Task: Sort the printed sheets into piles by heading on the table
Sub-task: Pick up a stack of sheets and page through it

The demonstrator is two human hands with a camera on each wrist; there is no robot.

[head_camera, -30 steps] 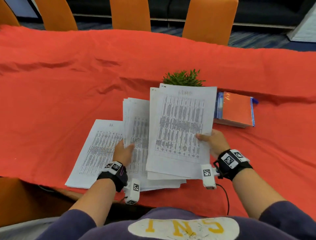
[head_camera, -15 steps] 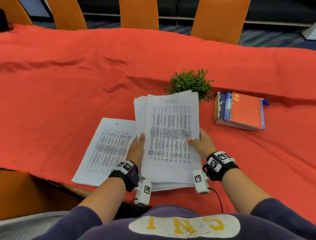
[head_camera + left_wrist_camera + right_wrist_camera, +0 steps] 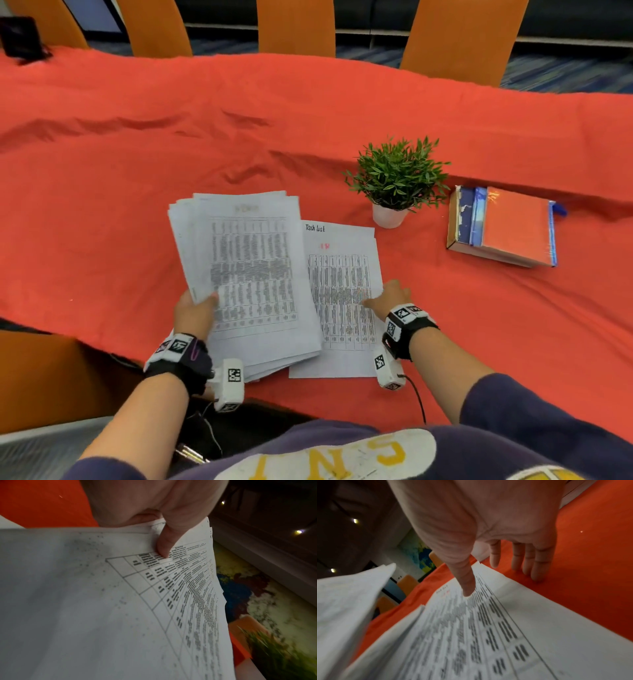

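Stack (image 3: pixel 246 274) now leftward in left hand's (image 3: pixel 193 317) grip; right hand (image 3: pixel 388 298) flat on newly-laid sheet (image 3: pixel 342 301)

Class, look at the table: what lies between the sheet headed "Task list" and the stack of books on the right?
In the head view, a small potted plant stands partway between the Task list sheet and the books, toward the far side; otherwise only red tablecloth.

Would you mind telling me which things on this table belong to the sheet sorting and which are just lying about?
Part of the job:
- fanned stack of white printed sheets, gripped by the left hand
- white sheet headed "Task list" flat on the red tablecloth, right hand resting on it

Lying about:
- small green plant in a white pot
- orange and blue books
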